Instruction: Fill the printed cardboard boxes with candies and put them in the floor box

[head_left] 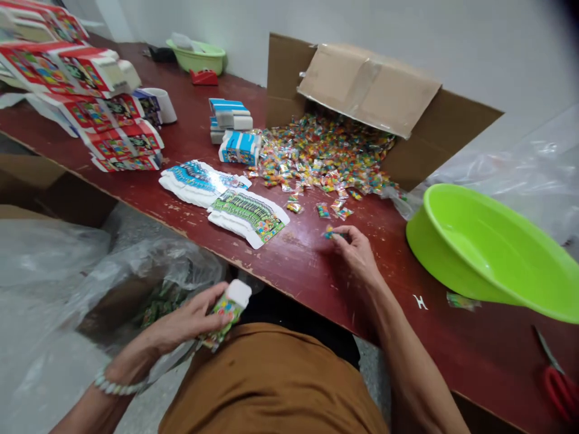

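Note:
My left hand is closed around a small green printed candy box, its white top flap standing up, just off the table's front edge. Over the tabletop, my right hand pinches a small clear packet of colourful candies between thumb and fingertips. A few loose packets lie just beyond it. Behind them a large heap of candy packets spills from a cardboard box tipped on its side. Between my hands rests a fanned stack of flat green cartons, beside a stack of blue ones.
A bright green basin stands at the right, with red-handled scissors near the edge. Red printed boxes are piled at the left. An open plastic-lined box with green packs sits below the table. Blue boxes stand behind the cartons.

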Demonstrator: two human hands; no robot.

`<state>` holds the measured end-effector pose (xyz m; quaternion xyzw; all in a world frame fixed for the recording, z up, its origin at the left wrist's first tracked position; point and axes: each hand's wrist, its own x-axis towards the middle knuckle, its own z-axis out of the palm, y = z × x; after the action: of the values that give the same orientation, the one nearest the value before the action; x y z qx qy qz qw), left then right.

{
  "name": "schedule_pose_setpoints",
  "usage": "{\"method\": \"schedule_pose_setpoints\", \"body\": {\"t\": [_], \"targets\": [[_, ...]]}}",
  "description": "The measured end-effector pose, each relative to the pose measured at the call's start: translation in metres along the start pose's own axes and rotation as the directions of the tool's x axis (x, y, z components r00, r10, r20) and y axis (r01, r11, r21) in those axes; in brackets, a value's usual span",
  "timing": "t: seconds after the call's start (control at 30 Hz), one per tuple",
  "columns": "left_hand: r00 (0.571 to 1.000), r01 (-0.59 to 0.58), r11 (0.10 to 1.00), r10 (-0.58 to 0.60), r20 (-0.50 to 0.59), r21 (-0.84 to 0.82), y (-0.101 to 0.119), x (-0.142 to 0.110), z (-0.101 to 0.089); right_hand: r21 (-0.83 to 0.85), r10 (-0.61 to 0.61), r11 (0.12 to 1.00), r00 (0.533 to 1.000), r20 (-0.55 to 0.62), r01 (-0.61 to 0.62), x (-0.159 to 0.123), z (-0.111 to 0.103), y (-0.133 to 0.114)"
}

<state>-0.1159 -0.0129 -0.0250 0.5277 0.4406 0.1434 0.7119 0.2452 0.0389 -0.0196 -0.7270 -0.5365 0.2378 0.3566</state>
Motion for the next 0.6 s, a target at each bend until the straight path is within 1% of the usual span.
{"method": "schedule_pose_setpoints", "body": {"t": [0.03,0.07,0.1,0.17,0.2,0.23,0.3,0.37,0.4,0.43,0.47,0.5,0.53,0.57,0.6], "targets": [[0.999,-0.029,0.997,0.026,-0.042,-0.067,0.004,0.003,0.006,0.193,-0.072,0.98,0.99,0.12,0.048,-0.014,0.006,-0.014],[0.996,-0.058,0.992,0.049,-0.076,-0.116,0.008,0.007,0.012,0.343,-0.175,0.935,0.955,0.238,0.086,-0.028,0.013,-0.028],[0.993,-0.085,0.986,0.072,-0.095,-0.142,0.011,0.01,0.018,0.423,-0.278,0.896,0.912,0.302,0.134,-0.041,0.019,-0.042],[0.987,-0.132,0.979,0.116,-0.106,-0.156,0.017,0.016,0.031,0.46,-0.437,0.849,0.836,0.332,0.26,-0.06,0.032,-0.064],[0.986,-0.147,0.977,0.132,-0.104,-0.156,0.019,0.018,0.037,0.455,-0.473,0.838,0.818,0.329,0.301,-0.066,0.038,-0.071],[0.985,-0.156,0.976,0.142,-0.098,-0.149,0.021,0.02,0.042,0.443,-0.49,0.835,0.807,0.33,0.326,-0.07,0.043,-0.075],[0.983,-0.17,0.976,0.157,-0.1,-0.138,0.025,0.022,0.051,0.435,-0.489,0.842,0.792,0.365,0.32,-0.072,0.05,-0.078],[0.976,-0.193,0.971,0.175,-0.128,-0.139,0.027,0.024,0.057,0.438,-0.496,0.845,0.753,0.432,0.306,-0.072,0.052,-0.079],[0.972,-0.207,0.967,0.186,-0.145,-0.146,0.027,0.024,0.059,0.445,-0.514,0.838,0.732,0.447,0.317,-0.071,0.052,-0.079],[0.967,-0.221,0.962,0.196,-0.161,-0.159,0.027,0.025,0.06,0.453,-0.536,0.825,0.721,0.44,0.337,-0.071,0.05,-0.08],[0.963,-0.234,0.956,0.203,-0.176,-0.178,0.027,0.026,0.061,0.455,-0.549,0.815,0.726,0.413,0.358,-0.07,0.048,-0.082],[0.961,-0.241,0.947,0.202,-0.189,-0.211,0.027,0.026,0.061,0.455,-0.545,0.812,0.751,0.373,0.364,-0.068,0.046,-0.083],[0.96,-0.244,0.935,0.195,-0.201,-0.259,0.026,0.027,0.062,0.461,-0.518,0.819,0.785,0.339,0.341,-0.067,0.044,-0.083],[0.96,-0.244,0.916,0.181,-0.213,-0.319,0.026,0.027,0.063,0.478,-0.468,0.831,0.823,0.323,0.284,-0.066,0.042,-0.083],[0.961,-0.241,0.892,0.165,-0.222,-0.382,0.027,0.027,0.063,0.509,-0.4,0.839,0.852,0.337,0.193,-0.064,0.042,-0.082]]}}
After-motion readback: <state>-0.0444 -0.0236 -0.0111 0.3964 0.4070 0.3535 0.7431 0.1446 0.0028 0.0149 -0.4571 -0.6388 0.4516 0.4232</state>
